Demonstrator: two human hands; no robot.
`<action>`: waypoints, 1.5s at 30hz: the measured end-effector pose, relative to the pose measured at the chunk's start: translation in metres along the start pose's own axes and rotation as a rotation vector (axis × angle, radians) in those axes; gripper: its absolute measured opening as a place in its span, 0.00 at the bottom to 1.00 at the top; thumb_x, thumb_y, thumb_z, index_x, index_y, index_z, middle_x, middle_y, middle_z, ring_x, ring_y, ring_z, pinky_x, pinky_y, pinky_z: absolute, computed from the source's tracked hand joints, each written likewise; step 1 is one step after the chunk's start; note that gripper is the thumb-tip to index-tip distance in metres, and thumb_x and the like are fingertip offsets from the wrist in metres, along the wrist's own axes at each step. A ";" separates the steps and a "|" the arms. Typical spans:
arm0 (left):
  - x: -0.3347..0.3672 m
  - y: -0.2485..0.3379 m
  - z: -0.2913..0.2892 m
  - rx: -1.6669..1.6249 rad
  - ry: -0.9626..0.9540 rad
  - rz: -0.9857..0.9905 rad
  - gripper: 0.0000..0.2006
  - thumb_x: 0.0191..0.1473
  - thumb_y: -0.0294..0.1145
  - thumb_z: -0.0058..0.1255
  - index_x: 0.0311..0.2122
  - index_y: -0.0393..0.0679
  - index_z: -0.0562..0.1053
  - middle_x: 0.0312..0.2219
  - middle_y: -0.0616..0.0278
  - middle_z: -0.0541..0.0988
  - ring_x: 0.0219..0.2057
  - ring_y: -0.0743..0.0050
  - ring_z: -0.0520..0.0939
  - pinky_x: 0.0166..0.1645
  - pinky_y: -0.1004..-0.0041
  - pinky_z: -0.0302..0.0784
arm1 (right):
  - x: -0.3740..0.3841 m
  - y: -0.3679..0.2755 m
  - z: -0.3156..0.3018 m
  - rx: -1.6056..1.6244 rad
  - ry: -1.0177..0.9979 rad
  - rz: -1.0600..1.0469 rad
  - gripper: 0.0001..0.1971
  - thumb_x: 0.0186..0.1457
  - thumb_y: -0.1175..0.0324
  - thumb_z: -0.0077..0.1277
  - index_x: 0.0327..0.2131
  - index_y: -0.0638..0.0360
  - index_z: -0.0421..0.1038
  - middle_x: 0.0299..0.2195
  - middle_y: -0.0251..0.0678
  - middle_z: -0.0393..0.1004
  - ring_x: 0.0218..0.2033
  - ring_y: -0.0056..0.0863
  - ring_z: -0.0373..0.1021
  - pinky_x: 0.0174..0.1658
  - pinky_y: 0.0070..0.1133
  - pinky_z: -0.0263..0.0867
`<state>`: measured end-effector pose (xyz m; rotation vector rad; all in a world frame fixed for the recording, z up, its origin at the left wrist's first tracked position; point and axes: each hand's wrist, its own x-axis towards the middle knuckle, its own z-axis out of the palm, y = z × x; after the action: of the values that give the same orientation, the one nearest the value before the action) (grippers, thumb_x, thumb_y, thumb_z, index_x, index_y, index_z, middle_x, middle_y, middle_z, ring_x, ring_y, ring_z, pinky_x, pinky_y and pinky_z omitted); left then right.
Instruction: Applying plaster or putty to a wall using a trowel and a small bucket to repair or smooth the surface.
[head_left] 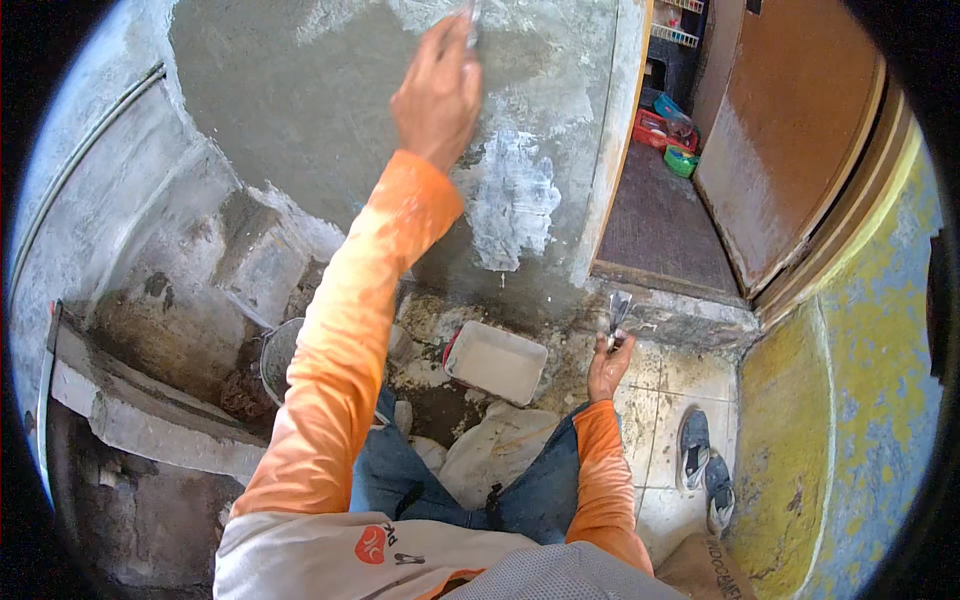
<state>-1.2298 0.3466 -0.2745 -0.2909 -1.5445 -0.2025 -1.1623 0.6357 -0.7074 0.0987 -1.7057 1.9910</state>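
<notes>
My left hand (437,100) is raised against the grey cement wall (330,110). Its fingers close on a thin shiny tool (473,14), blurred and cut off by the top edge, so its kind does not show clearly. A patch of white putty (515,200) is smeared on the wall below and right of that hand. Lower down, near the doorway step, my right hand (610,368) grips a putty knife (619,310), its metal blade pointing up. Between my knees and the wall sits a rectangular white tub (497,362) with pale paste inside.
A bucket (280,360) stands left of my legs beside a rough concrete ledge (165,425). Dark shoes (695,445) lie on the white floor tiles at right. Beyond the raised doorway step (680,318) are a brown door (790,140) and a red basket (655,128).
</notes>
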 end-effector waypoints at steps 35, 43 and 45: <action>-0.199 0.012 -0.039 -0.018 -0.828 -0.054 0.26 0.58 0.30 0.48 0.62 0.65 0.69 0.50 0.62 0.81 0.36 0.48 0.86 0.34 0.53 0.83 | -0.001 -0.006 -0.002 -0.425 -0.107 -0.026 0.10 0.59 0.78 0.52 0.44 0.63 0.70 0.35 0.38 0.69 0.38 0.31 0.66 0.45 0.27 0.65; -0.314 -0.094 -0.144 -0.229 -0.702 -0.943 0.17 0.63 0.29 0.50 0.56 0.45 0.70 0.46 0.48 0.81 0.40 0.57 0.86 0.41 0.59 0.82 | -0.027 -0.017 0.056 -1.301 -0.882 -0.505 0.12 0.59 0.70 0.50 0.44 0.56 0.78 0.45 0.40 0.77 0.48 0.38 0.72 0.53 0.36 0.64; -0.340 -0.110 -0.157 -0.653 -0.159 -1.820 0.15 0.61 0.22 0.50 0.53 0.37 0.71 0.45 0.55 0.80 0.42 0.63 0.84 0.42 0.59 0.82 | -0.037 0.006 0.084 -1.410 -1.019 -0.514 0.12 0.59 0.69 0.48 0.44 0.55 0.78 0.46 0.40 0.76 0.49 0.37 0.71 0.54 0.35 0.63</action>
<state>-1.1218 0.1757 -0.6076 0.7158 -1.4088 -2.1269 -1.1551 0.5442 -0.7094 0.9973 -2.8401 -0.0190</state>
